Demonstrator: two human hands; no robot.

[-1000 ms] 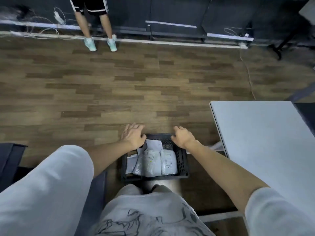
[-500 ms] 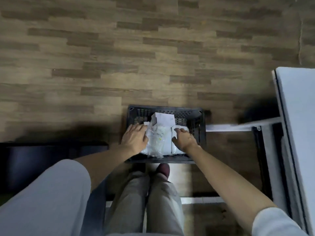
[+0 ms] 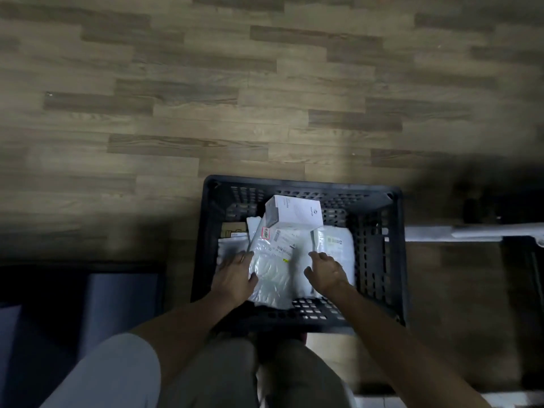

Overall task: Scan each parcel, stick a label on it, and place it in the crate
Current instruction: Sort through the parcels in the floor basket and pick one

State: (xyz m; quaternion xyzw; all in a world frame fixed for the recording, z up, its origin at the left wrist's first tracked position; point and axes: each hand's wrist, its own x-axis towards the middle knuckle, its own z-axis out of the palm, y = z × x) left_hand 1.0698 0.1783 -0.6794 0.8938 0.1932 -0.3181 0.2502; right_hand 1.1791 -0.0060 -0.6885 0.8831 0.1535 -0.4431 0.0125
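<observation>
A black plastic crate (image 3: 394, 260) stands on the wooden floor in front of my knees. Inside lie a white box (image 3: 297, 213) at the back, a large white poly bag (image 3: 276, 260) in the middle with a red-edged sticker, another white bag (image 3: 338, 242) to its right, and a brown parcel (image 3: 234, 229) at the left. My left hand (image 3: 235, 275) grips the middle bag's left edge, thumb on top. My right hand (image 3: 326, 275) rests at the seam between the two bags, fingers bent down; what it holds is unclear.
A white table frame bar (image 3: 441, 232) runs along the floor right of the crate. A dark seat (image 3: 117, 304) lies at my left. My legs (image 3: 265, 372) are right behind the crate. Bare wooden floor (image 3: 265, 98) stretches beyond it.
My head has tipped down and closer to the crate. Both hands moved from the crate's far rim down onto the bags inside.
</observation>
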